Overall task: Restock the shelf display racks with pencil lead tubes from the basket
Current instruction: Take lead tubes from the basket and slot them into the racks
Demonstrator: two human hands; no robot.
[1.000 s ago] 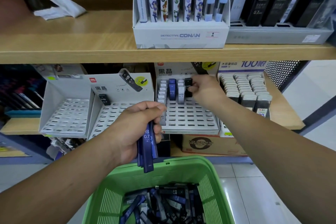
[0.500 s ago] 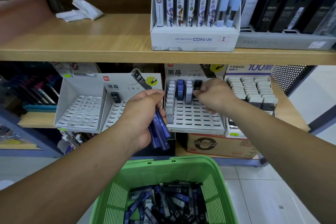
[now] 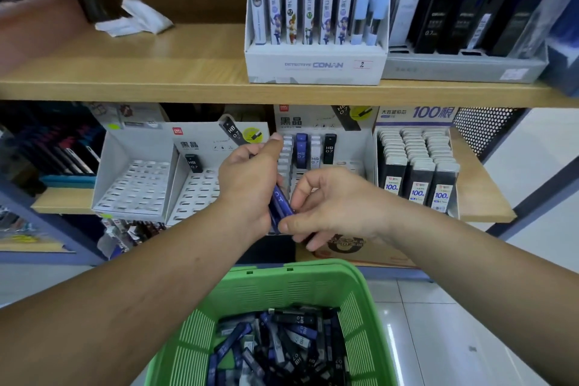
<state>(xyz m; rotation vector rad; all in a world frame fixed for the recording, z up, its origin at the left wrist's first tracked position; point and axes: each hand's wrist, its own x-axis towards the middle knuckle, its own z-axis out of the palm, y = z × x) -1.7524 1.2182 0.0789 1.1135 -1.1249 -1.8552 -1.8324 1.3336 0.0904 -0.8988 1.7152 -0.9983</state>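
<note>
Hands meet dead centre of the frame, right in front of the lower shelf. Left hand (image 3: pixel 247 185) is curled round a small bundle of blue tubes (image 3: pixel 279 202), thumb sticking up, and the bundle slants down and to the right out of the bottom of the fist. Right hand (image 3: pixel 340 207) comes in from the right and pinches the lower end of that same bundle between thumb and forefinger, other fingers loosely curled underneath. Can't tell if it's got one tube or several. Just behind the knuckles sits the middle rack (image 3: pixel 351 147), with a column of white tubes, a blue one, another white and a black one standing along its back row. Its slots further right are bare. Left of it are two more racks: the nearer one (image 3: pixel 200 194) holds a single black tube (image 3: pixel 192 163), and the far-left rack (image 3: pixel 134 180) shows only bare slots. Right of centre, a rack of "100" packs (image 3: pixel 416 166) is packed full. Green basket (image 3: pixel 282 287) sits straight below the hands at the bottom of the frame with a heap of loose tubes (image 3: pixel 282 345) in it, and there's open space between its far rim and the wrists. Front edge of the upper shelf board (image 3: pixel 156 92) runs across the frame, and the racks sit tucked under it.
</note>
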